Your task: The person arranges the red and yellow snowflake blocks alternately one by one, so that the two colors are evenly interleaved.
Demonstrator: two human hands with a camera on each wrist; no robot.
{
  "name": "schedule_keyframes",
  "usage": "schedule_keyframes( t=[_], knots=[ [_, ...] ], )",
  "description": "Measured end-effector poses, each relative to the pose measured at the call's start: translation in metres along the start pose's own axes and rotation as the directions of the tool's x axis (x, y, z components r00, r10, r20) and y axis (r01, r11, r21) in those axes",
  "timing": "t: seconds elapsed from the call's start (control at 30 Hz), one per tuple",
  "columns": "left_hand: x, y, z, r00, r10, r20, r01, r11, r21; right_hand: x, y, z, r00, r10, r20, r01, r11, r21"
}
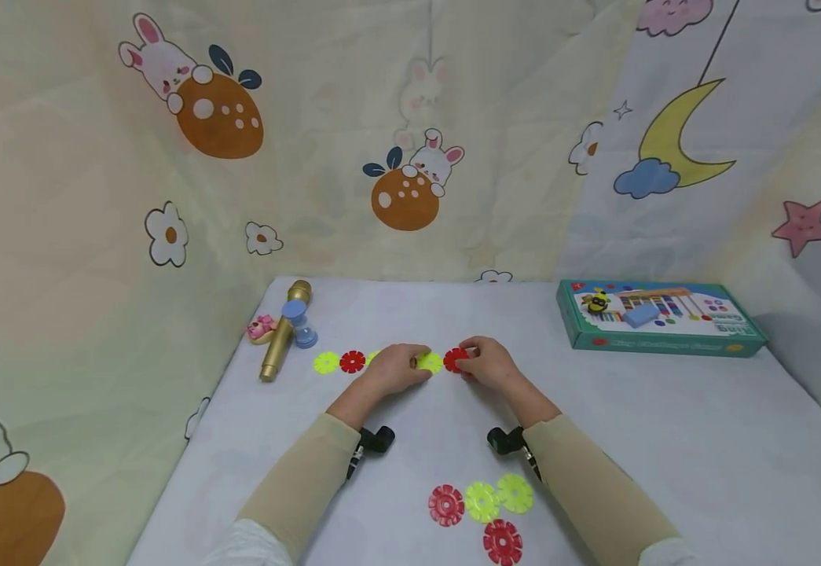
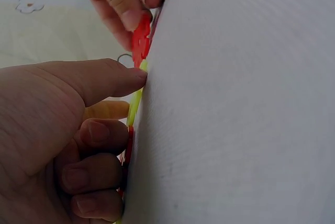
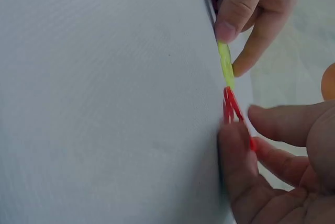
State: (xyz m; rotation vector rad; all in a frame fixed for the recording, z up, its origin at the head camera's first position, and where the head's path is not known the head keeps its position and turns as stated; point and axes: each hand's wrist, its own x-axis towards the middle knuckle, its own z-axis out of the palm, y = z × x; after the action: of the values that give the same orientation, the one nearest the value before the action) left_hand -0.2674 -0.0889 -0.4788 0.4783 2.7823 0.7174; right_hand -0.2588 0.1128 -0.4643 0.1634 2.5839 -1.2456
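A row of flower-shaped plastic discs, alternating yellow-green [image 1: 326, 362] and red [image 1: 352, 362], lies across the table. My left hand [image 1: 397, 368] covers the row's middle. Its thumb and index finger grip a yellow-green disc [image 2: 135, 101] by opposite edges. At the row's right end, my right hand [image 1: 489, 363] holds a red disc [image 1: 455, 360], tilted in the right wrist view, its edge meeting the yellow-green disc [image 3: 225, 62]. Whether the two are slotted together I cannot tell.
Loose red [image 1: 446, 505] and yellow-green discs [image 1: 482, 501] lie between the forearms near the front. At the back left are a gold tube [image 1: 279, 346], a blue-topped hourglass-like object [image 1: 300, 321] and a pink figure [image 1: 262, 328]. A green toy box [image 1: 665, 318] sits back right.
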Motion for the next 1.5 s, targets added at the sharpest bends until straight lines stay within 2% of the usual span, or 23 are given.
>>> schedule_keyframes(
  t=[0.1,0.17,0.37,0.57,0.77,0.93,1.07,1.23,1.3,1.4,1.5],
  knots=[
    [0.001,0.002,0.000,1.000,-0.002,-0.002,0.002,1.000,0.002,0.000,0.005,-0.001,0.999,-0.022,-0.024,0.020,0.996,-0.092],
    [0.001,0.002,0.000,1.000,-0.004,-0.002,0.004,1.000,0.009,0.000,0.008,-0.001,0.999,-0.041,-0.025,0.038,0.992,-0.117],
    [0.002,0.005,-0.002,1.000,-0.006,0.014,0.005,1.000,0.023,0.002,0.015,0.000,0.998,-0.055,-0.019,0.053,0.992,-0.115],
    [0.013,0.022,-0.001,0.998,0.049,0.040,-0.050,0.999,0.020,0.004,0.018,-0.002,0.997,-0.076,-0.020,0.074,0.993,-0.092],
    [0.021,0.036,0.008,0.996,0.039,0.080,-0.040,0.999,0.018,0.002,0.018,0.000,0.995,-0.094,-0.016,0.093,0.992,-0.086],
    [0.021,0.038,0.015,0.997,0.035,0.064,-0.038,0.998,0.041,-0.003,0.020,-0.004,0.993,-0.121,0.000,0.120,0.990,-0.078],
    [0.020,0.040,0.015,0.998,0.035,0.057,-0.037,0.999,0.040,-0.023,0.026,-0.016,0.992,-0.116,0.055,0.118,0.993,-0.026],
    [0.018,0.039,0.014,0.997,0.055,0.051,-0.057,0.998,0.035,-0.064,0.047,-0.032,0.984,-0.134,0.116,0.135,0.991,-0.004],
    [0.018,0.038,0.014,0.997,0.063,0.046,-0.064,0.997,0.029,-0.081,0.057,-0.038,0.972,-0.177,0.157,0.179,0.984,0.003],
    [0.018,0.037,0.013,0.997,0.067,0.047,-0.068,0.997,0.027,-0.104,0.072,-0.047,0.940,-0.237,0.245,0.238,0.971,0.026],
    [0.018,0.037,0.014,0.996,0.070,0.050,-0.071,0.997,0.022,-0.125,0.085,-0.052,0.913,-0.254,0.320,0.257,0.966,0.033]
  ],
)
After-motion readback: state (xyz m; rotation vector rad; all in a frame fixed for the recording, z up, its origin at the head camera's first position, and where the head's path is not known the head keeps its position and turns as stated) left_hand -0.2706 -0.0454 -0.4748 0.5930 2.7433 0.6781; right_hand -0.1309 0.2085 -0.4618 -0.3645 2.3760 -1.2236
